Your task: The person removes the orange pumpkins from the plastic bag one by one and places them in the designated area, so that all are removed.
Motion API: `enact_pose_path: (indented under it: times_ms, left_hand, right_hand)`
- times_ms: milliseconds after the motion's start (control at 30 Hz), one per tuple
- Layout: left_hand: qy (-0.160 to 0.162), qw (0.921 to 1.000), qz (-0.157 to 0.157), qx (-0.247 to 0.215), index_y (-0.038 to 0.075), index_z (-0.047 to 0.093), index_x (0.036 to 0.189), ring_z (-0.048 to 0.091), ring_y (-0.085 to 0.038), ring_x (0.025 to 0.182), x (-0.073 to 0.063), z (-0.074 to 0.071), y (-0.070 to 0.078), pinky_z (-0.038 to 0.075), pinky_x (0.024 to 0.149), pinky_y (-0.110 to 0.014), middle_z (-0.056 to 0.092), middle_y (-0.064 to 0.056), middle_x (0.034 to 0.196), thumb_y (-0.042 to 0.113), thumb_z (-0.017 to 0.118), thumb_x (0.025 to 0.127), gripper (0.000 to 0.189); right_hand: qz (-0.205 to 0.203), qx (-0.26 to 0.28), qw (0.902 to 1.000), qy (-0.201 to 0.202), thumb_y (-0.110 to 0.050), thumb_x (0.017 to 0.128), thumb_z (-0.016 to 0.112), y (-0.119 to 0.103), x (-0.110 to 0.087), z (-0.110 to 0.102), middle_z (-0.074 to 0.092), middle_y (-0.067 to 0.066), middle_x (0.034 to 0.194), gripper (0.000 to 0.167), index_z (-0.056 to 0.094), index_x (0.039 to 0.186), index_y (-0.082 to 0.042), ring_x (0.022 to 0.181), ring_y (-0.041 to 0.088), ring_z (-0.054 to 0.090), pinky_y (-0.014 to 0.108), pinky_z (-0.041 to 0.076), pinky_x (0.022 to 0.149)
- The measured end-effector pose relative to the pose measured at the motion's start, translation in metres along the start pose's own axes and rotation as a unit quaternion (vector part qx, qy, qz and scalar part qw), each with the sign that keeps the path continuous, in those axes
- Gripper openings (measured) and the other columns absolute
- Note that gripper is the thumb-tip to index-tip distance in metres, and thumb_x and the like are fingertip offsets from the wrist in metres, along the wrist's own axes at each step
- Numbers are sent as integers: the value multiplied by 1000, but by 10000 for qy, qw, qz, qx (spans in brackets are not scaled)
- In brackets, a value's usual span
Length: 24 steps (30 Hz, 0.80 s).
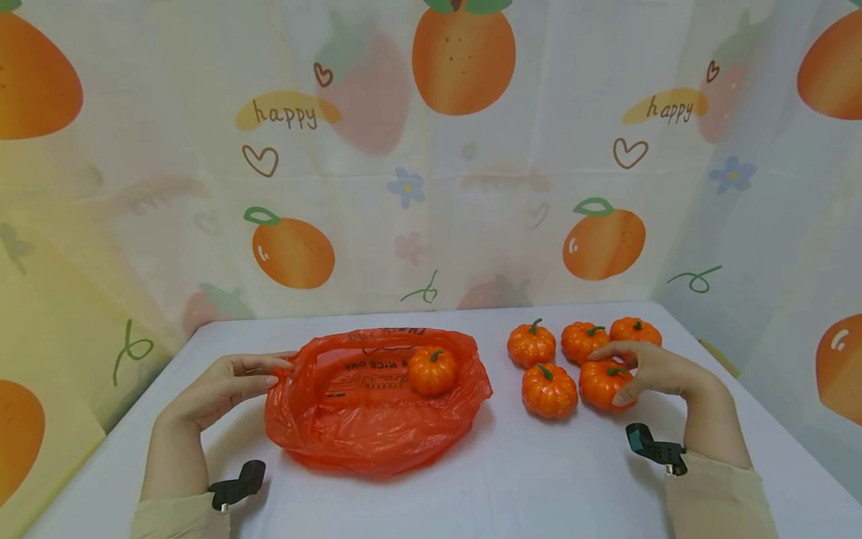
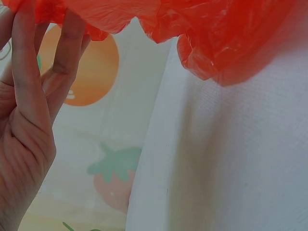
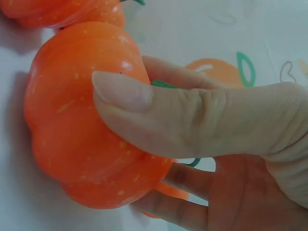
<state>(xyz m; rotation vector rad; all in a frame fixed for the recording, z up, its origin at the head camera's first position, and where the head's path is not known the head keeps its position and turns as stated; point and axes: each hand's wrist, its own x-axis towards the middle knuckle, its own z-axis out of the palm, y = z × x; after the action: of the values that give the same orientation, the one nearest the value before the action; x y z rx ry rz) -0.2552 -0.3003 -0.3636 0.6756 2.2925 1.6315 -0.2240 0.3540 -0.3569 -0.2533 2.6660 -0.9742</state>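
Observation:
A red plastic bag [image 1: 370, 449] lies on the table with its mouth spread wide, and one small orange pumpkin [image 1: 432, 372] sits inside it toward the right. My left hand [image 1: 218, 391] pinches the left edge of the bag between thumb and fingers; in the left wrist view the bag [image 2: 216, 38] hangs in folds beside the fingers. On the right, my right hand [image 1: 656, 372] holds another small pumpkin [image 1: 599, 383], thumb on the near side and fingers over its far side. Close up, the thumb presses the ribbed skin of that pumpkin [image 3: 91, 125].
Around the held one stand several more pumpkins with green stems: one at near left [image 1: 549, 393], another behind it [image 1: 531, 346], and two at the back [image 1: 583, 340]. A white cloth covers the table [image 1: 512, 479]. A fruit-printed curtain [image 1: 471, 224] hangs behind.

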Motion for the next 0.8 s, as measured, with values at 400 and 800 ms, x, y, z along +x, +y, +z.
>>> enact_pose_path:
  times_ms: [400, 800]
  left_hand:
    - [-30, 9999, 108, -41, -7, 62, 125, 56, 9, 123, 0, -1, -1, 52, 94, -17, 63, 17, 135, 4, 54, 98, 30]
    - [-24, 9999, 99, 38, -8, 62, 125, 56, 11, 123, -1, 0, 1, 52, 94, -17, 62, 19, 135, 5, 54, 99, 30]
  right_hand:
    - [96, 49, 9999, -38, -13, 73, 79, 3, 1, 2, 38, 29, 150, 68, 55, 136, -13, 131, 54, 35, 69, 43, 95]
    - [-18, -56, 10000, -8, -18, 77, 78, 1, -2, -1, 41, 27, 150, 65, 55, 137, -11, 130, 53, 38, 70, 43, 95]
